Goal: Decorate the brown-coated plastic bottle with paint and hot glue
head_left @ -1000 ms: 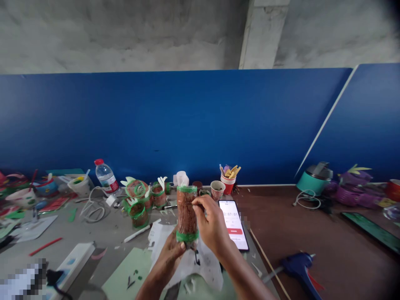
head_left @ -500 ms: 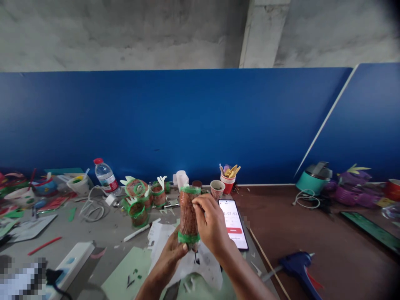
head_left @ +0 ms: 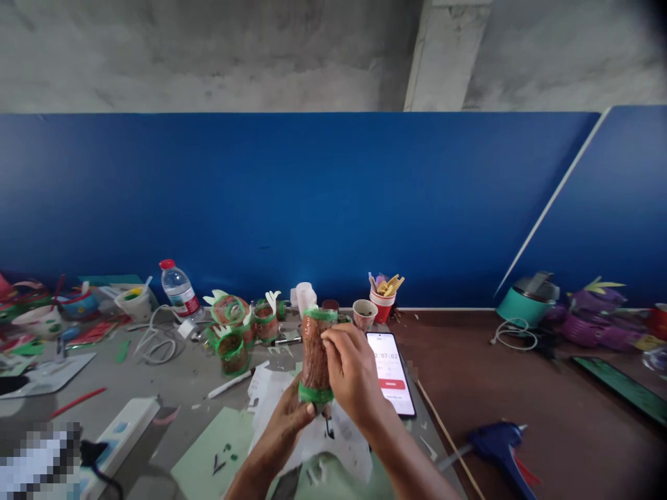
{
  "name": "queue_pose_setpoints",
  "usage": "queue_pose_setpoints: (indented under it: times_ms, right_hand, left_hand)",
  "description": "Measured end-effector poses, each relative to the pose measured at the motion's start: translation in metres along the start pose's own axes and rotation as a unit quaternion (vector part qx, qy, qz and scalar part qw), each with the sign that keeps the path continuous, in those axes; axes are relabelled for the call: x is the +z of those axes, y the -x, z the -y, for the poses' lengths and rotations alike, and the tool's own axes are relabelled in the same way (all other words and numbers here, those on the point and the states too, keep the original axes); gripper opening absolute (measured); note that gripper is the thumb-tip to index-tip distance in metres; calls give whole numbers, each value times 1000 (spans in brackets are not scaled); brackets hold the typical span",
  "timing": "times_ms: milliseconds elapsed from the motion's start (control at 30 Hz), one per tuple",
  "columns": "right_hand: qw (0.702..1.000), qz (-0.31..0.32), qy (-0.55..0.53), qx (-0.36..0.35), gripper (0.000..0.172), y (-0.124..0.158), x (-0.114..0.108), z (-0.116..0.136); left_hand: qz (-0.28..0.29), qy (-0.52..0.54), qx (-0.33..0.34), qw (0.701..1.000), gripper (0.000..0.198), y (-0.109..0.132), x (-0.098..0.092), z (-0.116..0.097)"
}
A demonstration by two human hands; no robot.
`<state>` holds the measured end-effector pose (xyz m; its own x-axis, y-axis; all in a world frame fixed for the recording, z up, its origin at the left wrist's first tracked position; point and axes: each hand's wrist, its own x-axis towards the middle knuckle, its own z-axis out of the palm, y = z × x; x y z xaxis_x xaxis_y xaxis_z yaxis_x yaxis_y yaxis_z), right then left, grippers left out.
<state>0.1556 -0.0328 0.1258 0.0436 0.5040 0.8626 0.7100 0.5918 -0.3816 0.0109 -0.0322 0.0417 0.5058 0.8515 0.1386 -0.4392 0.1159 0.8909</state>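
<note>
A brown, bark-textured cylinder [head_left: 315, 351] with green bands at its top and bottom is held upright over the table. My left hand [head_left: 292, 415] wraps round its lower end, thumb at the bottom green band. The fingertips of my right hand [head_left: 350, 364] are pinched together against the cylinder's right side; whether something small sits between them I cannot make out. Below lie a white cut paper sheet [head_left: 341, 444] and a pale green sheet [head_left: 206, 451] with small dark scraps on it.
A lit phone [head_left: 390, 375] lies right of my hands, with a blue glue gun [head_left: 497, 448] and a thin stick [head_left: 448, 437] beyond. Green-and-brown cups [head_left: 233, 353], a water bottle [head_left: 178, 290] and a red cup of tools [head_left: 383, 305] line the back. A power strip [head_left: 122, 437] lies left.
The view has shifted slightly. Both hands keep nearly the same pose on the cylinder, with the right fingertips still against its side.
</note>
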Motion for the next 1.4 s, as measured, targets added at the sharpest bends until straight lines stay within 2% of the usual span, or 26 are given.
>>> queue_pose_setpoints:
  times_ms: [567, 733, 1000, 1267, 1400]
  right_hand:
    - [999, -5, 51, -17, 21, 1, 2, -2]
    - [998, -32, 62, -6, 20, 2, 3, -4]
    - [997, -33, 64, 13, 16, 2, 3, -6]
    - [998, -49, -27, 37, 19, 1, -3, -6]
    - [998, -33, -33, 33, 20, 1, -3, -6]
  left_hand:
    - [2, -37, 7, 999, 62, 0, 1, -2]
    - [-7, -44, 18, 999, 63, 0, 2, -3]
    - [-17, -27, 5, 999, 63, 0, 5, -6]
    - [-18, -12, 17, 1000, 52, 1, 2, -5]
    - [-15, -13, 13, 1000, 59, 1, 2, -4]
